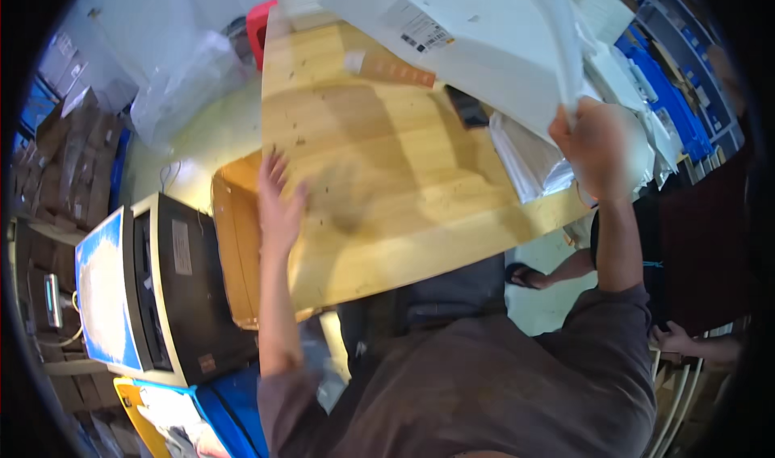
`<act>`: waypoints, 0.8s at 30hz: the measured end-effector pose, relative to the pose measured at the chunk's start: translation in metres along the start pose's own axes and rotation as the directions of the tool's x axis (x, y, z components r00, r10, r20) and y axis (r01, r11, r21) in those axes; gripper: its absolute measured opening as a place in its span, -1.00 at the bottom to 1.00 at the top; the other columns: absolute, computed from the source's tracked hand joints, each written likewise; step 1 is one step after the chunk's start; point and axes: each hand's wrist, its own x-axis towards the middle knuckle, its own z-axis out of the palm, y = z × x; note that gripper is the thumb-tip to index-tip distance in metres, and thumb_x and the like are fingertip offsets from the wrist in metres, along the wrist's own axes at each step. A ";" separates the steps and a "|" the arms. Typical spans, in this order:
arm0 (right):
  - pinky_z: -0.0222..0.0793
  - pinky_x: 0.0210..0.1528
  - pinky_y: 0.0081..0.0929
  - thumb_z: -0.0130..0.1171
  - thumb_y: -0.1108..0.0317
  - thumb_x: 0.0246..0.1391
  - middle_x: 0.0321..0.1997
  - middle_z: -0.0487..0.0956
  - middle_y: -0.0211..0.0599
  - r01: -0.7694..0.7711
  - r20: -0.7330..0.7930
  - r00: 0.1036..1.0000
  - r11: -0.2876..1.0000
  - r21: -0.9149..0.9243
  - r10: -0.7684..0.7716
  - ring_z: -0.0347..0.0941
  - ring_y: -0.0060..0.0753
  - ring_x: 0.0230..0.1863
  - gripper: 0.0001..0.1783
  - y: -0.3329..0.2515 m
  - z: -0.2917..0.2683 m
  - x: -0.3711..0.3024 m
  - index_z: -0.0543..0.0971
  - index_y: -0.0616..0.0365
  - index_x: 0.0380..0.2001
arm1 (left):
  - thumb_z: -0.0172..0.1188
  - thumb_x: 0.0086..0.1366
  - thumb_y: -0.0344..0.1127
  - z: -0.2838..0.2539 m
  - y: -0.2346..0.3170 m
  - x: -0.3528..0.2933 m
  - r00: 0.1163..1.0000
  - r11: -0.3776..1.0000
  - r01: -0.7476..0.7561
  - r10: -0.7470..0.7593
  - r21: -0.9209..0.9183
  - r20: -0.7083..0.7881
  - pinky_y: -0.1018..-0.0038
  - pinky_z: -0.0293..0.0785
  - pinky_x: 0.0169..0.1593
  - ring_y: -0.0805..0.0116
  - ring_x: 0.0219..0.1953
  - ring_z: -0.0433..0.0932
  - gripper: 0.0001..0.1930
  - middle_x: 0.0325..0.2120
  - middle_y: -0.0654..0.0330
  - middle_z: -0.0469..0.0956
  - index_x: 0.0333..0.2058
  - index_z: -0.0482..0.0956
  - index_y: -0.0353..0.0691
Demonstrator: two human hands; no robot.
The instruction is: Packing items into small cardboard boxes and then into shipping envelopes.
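At the table's right side, my right hand [599, 147] is closed on the corner of a large white plastic sheet or bag [500, 46]. The sheet is lifted and spread over the far part of the wooden table [387, 192], and a printed label sticks to it. My left hand [280, 208] is open and empty, fingers spread, at the table's left edge beside a cardboard box [234, 244]. Partly under the white sheet lie an orange tube with a white end [391, 68] and a dark phone [466, 105]. Clear plastic bags [529, 163] lie near my right hand.
Left of the box stands a dark machine [202, 288] with a blue-and-white top. A blue bin [234, 405] sits below it. Another person [694, 248] in dark clothes stands at the right. Stacked cartons [69, 159] line the left, and shelves [694, 42] the far right.
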 end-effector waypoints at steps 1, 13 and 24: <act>0.19 -0.57 -0.62 0.42 0.67 -0.22 -0.65 0.36 -0.58 0.052 0.050 0.998 0.998 -0.047 -0.050 0.14 -0.62 -0.68 -0.62 -0.007 -0.011 -0.004 0.54 0.17 -0.28 | 0.45 0.15 -0.26 0.030 0.002 0.023 0.998 0.999 -0.035 0.034 0.020 0.060 0.16 0.19 0.40 0.01 0.38 0.24 0.01 0.38 -0.08 0.18 0.45 -0.01 -0.32; 0.31 -0.45 -0.69 0.40 0.54 -0.01 -0.51 0.51 -0.47 -0.463 -0.181 0.881 0.873 -0.150 0.436 0.31 -0.66 -0.55 -0.75 0.003 -0.041 0.000 0.57 0.23 -0.24 | 0.44 0.10 -0.13 0.109 -0.064 0.081 0.930 0.971 -0.059 -0.032 0.234 0.367 0.14 0.27 0.32 -0.09 0.32 0.25 -0.16 0.26 -0.04 0.39 0.36 0.33 -0.17; 0.45 0.02 -0.49 0.15 0.38 0.24 0.01 0.52 -0.04 -0.285 0.042 0.186 0.013 0.959 0.982 0.46 -0.32 0.01 -0.72 0.029 0.130 0.094 0.52 0.37 -0.07 | 0.23 0.30 0.01 0.155 -0.030 0.044 0.714 0.408 -0.695 0.482 0.592 0.507 0.04 0.15 0.36 0.15 0.26 0.33 -0.48 0.17 0.34 0.50 0.19 0.49 -0.01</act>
